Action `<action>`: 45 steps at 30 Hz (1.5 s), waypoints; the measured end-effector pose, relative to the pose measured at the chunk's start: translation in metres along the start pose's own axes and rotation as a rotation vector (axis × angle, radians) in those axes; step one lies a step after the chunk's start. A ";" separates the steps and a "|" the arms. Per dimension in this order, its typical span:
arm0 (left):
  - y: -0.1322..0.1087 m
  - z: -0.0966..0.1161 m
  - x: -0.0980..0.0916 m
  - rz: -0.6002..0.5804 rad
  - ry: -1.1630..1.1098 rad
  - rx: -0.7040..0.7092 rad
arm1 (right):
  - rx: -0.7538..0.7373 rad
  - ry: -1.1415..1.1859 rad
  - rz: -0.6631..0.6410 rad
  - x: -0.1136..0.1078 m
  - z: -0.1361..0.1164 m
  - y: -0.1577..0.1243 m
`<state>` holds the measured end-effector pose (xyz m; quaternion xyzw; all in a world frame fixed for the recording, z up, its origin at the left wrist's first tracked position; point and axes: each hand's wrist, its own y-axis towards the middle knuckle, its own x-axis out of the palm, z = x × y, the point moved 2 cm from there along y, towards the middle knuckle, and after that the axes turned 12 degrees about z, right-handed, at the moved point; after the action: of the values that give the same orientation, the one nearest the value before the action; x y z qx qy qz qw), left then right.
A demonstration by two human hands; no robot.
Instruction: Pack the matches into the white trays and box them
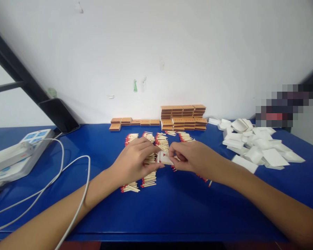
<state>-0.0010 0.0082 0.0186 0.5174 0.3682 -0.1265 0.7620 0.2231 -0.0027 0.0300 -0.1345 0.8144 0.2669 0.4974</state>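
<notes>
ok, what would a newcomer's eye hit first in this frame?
Probably the left hand holding a small white tray, right hand at its other end, amid red-tipped matches mid-table. Behind them, orange matchboxes stand stacked by the wall; off right, white box pieces lie in a loose heap.

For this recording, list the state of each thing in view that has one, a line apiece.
Left hand: closed on the small tray's left end
Right hand: fingers curled at the tray's right end; grip unclear
Small tray: held, few red match heads visible inside
Matches: loose, in bunches
Orange matchboxes: stacked
White trays: heaped at mixed angles
Dark tablet: tilted
White cable: loosely looped
</notes>
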 end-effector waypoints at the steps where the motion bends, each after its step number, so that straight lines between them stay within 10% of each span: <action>1: 0.000 0.001 0.000 0.001 -0.006 0.002 | -0.006 -0.026 -0.004 0.002 0.000 -0.001; 34: 0.001 -0.002 -0.002 0.055 0.051 0.003 | -0.218 -0.147 0.204 -0.012 0.004 -0.006; 40: -0.001 -0.013 -0.004 0.103 0.119 0.011 | -0.035 0.032 -0.302 -0.027 0.011 -0.011; 45: -0.002 -0.014 -0.004 0.100 0.127 0.022 | 0.007 0.010 -0.358 -0.018 0.014 -0.009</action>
<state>-0.0104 0.0188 0.0173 0.5507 0.3881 -0.0590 0.7367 0.2463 -0.0027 0.0385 -0.2770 0.7809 0.1707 0.5333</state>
